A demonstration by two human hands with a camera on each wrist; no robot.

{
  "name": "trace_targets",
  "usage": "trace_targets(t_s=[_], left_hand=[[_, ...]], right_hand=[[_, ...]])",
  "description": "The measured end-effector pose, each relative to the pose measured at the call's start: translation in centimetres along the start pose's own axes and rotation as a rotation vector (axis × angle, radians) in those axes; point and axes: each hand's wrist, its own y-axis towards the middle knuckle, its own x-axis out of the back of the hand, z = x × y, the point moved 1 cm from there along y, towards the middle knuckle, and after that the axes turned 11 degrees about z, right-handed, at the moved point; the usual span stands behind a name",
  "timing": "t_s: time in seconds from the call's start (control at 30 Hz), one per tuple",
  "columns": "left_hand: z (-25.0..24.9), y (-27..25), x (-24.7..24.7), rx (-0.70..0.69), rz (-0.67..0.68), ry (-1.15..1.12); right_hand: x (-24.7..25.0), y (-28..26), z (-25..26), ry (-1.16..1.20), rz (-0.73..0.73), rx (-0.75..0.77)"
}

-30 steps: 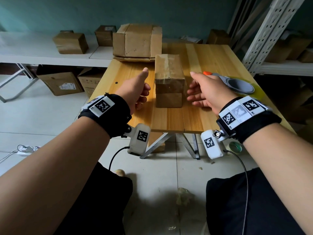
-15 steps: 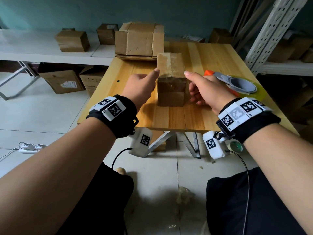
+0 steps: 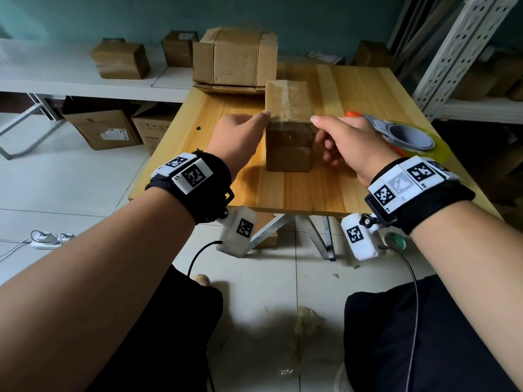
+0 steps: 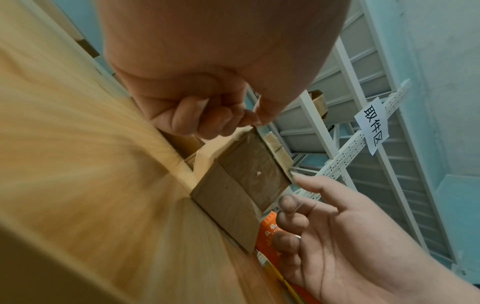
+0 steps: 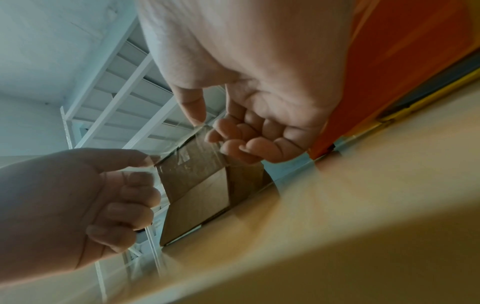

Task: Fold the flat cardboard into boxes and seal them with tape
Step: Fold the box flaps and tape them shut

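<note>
Two hands meet at the near top edge of a small box [image 3: 288, 131] standing close to the front of the table [image 3: 368, 89] — placed there, it seems, so both thumbs can reach the same edge. The left hand [image 3: 237, 140] has its fingers curled under and its thumb tip touching the box's left corner; the right hand [image 3: 348, 142] mirrors it at the right corner, fingers loosely bent, thumb forward. The right-wrist view shows a clear tape [image 5: 182, 160] strip running over the edge and down the front face, its loose sides near both thumbs; whether either hand actually pinches it cannot be told. The pose suggests the tape end is being pressed flat to finish the seal. Just right of the box lies the orange tape dispenser [image 3: 396, 134] — set down within reach. At the table's far edge sits a stack of flat cardboard [image 3: 235, 60], presumably waiting its turn.
</note>
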Motion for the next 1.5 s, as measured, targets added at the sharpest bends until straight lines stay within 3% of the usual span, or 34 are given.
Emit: trace_targets(t_s=[1.07,1.5], left_hand=[[0.45,0.52,0.28,-0.038,-0.094,-0.006],[0.25,0.50,-0.24,-0.054,-0.076,-0.018]], right_hand=[[-0.40,-0.46,0.28,0.103,0.076,0.040],[-0.87,-0.65,0.50,0.024,0.134,0.001]])
